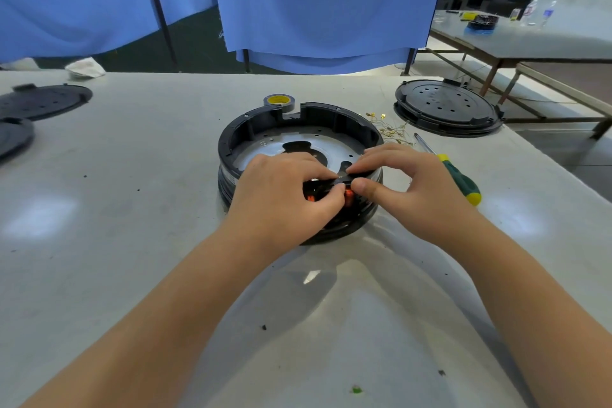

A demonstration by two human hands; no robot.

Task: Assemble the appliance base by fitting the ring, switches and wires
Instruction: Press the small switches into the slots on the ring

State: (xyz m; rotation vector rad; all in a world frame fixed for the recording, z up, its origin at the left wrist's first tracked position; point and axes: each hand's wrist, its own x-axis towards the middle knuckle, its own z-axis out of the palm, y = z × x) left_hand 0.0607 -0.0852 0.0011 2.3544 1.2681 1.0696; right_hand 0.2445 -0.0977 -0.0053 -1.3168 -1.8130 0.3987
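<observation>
The round black appliance base (pixel 251 129) stands in the middle of the white table, open side up, with a grey metal plate (pixel 281 151) inside. At its near rim sits a small black switch part with orange pieces (pixel 348 197). My left hand (pixel 281 199) covers the near rim, and its fingertips pinch this switch part. My right hand (pixel 407 182) meets it from the right, thumb and forefinger pinching the same part. Much of the switch is hidden under my fingers. Thin yellow wires with terminals (pixel 390 131) lie behind the base on the right.
A green and yellow screwdriver (pixel 460 180) lies right of the base. A roll of tape (pixel 280 100) sits just behind it. A black round cover (pixel 447 108) rests at the back right; two more black covers (pixel 43 101) lie at the left edge. Blue curtains hang behind.
</observation>
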